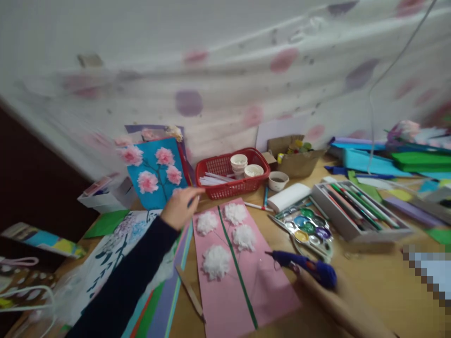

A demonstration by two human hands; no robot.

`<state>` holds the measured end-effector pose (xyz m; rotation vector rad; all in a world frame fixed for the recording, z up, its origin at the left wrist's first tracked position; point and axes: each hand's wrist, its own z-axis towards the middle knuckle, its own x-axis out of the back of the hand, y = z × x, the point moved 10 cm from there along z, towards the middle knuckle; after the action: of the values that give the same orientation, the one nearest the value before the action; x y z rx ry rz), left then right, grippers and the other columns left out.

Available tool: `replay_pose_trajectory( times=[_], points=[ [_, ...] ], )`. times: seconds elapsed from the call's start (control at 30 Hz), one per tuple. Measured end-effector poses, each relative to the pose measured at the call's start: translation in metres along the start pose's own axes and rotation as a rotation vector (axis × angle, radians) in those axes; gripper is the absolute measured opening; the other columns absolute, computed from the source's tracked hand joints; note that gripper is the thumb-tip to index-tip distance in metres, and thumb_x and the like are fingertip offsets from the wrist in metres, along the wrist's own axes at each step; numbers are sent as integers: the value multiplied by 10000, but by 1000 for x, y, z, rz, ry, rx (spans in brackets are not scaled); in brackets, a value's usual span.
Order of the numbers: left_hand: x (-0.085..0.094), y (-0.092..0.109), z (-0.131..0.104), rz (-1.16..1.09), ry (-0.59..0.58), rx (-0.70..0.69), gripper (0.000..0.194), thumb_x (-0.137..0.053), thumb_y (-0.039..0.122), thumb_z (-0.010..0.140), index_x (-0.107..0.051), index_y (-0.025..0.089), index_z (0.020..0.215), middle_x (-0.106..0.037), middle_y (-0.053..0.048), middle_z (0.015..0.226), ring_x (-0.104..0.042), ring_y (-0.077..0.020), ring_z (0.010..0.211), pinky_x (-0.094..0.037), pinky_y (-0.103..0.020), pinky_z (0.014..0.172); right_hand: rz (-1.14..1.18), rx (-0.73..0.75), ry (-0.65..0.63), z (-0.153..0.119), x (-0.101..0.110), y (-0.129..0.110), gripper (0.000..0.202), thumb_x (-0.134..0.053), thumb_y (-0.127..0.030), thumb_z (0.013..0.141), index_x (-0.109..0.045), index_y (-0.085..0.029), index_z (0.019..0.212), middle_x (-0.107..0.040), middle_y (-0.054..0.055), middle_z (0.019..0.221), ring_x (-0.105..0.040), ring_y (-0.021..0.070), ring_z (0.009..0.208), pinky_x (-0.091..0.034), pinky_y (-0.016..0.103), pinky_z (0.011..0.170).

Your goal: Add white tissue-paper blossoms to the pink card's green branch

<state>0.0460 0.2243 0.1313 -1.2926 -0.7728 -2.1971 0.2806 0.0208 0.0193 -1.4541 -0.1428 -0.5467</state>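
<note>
My right hand (pixel 319 286) is wrapped round the handle of a dark blue hot glue gun (pixel 310 264), its nozzle pointing left over the pink card (pixel 278 293). On that card lie several fluffy white flowers (pixel 216 263), a green strip (pixel 235 257) running lengthwise and thin drawn lines. My left hand (pixel 181 206) reaches over the card's far left corner, close to the front of the red basket (pixel 229 191). Its fingers are stretched to the right, slightly apart, with a small dark patch between them that I cannot make out. White cups (pixel 253 171) and white strips (pixel 214 179) are in the basket.
A blue card with pink flowers (pixel 155 173) leans at the back left. Right of the pink card are a paint palette (pixel 308 230), a box of coloured pencils (pixel 362 211) and a small cup (pixel 278 180). A wooden stick (pixel 190 293) lies along its left edge, beside coloured paper sheets (pixel 155 310).
</note>
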Motion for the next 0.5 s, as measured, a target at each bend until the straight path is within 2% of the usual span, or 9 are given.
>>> replay_pose_trajectory(
  times=[0.07, 0.1, 0.17, 0.23, 0.33, 0.43, 0.5],
  points=[
    [-14, -18, 45, 97, -39, 49, 370, -375, 135, 875, -630, 83, 1138, -652, -124, 1179, -591, -200, 1094, -430, -319, 975, 26, -64, -41, 4, -1, -9, 322, -568, -455, 843, -731, -232, 1010, -747, 72, 923, -700, 267, 816, -580, 329, 670],
    [-26, -26, 63, 149, -81, 74, 381, -378, 123, 870, -625, 73, 1156, -638, -128, 1209, -577, -202, 1117, -410, -314, 991, 30, -90, -57, 5, -2, -11, 338, -549, -463, 856, -729, -216, 999, -740, 66, 831, -689, 245, 749, -569, 320, 642],
    [-56, -40, 86, 273, -263, 120, 374, -414, 165, 882, -623, 105, 1186, -644, -105, 1215, -569, -211, 1125, -396, -310, 981, 44, -131, -86, 4, -6, -9, 372, -525, -480, 868, -722, -194, 1001, -695, 42, 684, -641, 200, 612, -528, 288, 539],
    [-71, -50, 98, 294, -324, 163, 328, -509, 225, 846, -680, 123, 1107, -698, -117, 1099, -586, -273, 1076, -402, -376, 945, 63, -172, -134, -1, -12, -3, 388, -517, -481, 875, -710, -188, 1040, -679, 34, 692, -619, 178, 604, -505, 272, 535],
    [-75, -56, 106, 388, -335, 202, 291, -630, 297, 762, -730, 173, 1006, -721, -126, 1011, -545, -359, 1095, -336, -487, 942, 54, -207, -173, -6, -17, 6, 390, -519, -477, 879, -704, -186, 1062, -659, 29, 685, -600, 163, 615, -481, 258, 556],
    [-76, -50, 110, 499, -354, 155, 202, -641, 306, 746, -748, 235, 901, -735, -78, 963, -558, -328, 1069, -274, -495, 960, 9, -196, -175, -6, -17, 7, 383, -521, -470, 880, -700, -193, 1075, -632, 22, 666, -566, 153, 610, -450, 251, 546],
    [-81, -41, 111, 546, -398, 80, 169, -603, 256, 771, -747, 232, 856, -736, -67, 956, -585, -298, 1038, -256, -485, 976, -36, -180, -183, -5, -17, 4, 375, -522, -463, 879, -699, -205, 1084, -608, 13, 648, -531, 142, 588, -426, 248, 527]
  ],
)
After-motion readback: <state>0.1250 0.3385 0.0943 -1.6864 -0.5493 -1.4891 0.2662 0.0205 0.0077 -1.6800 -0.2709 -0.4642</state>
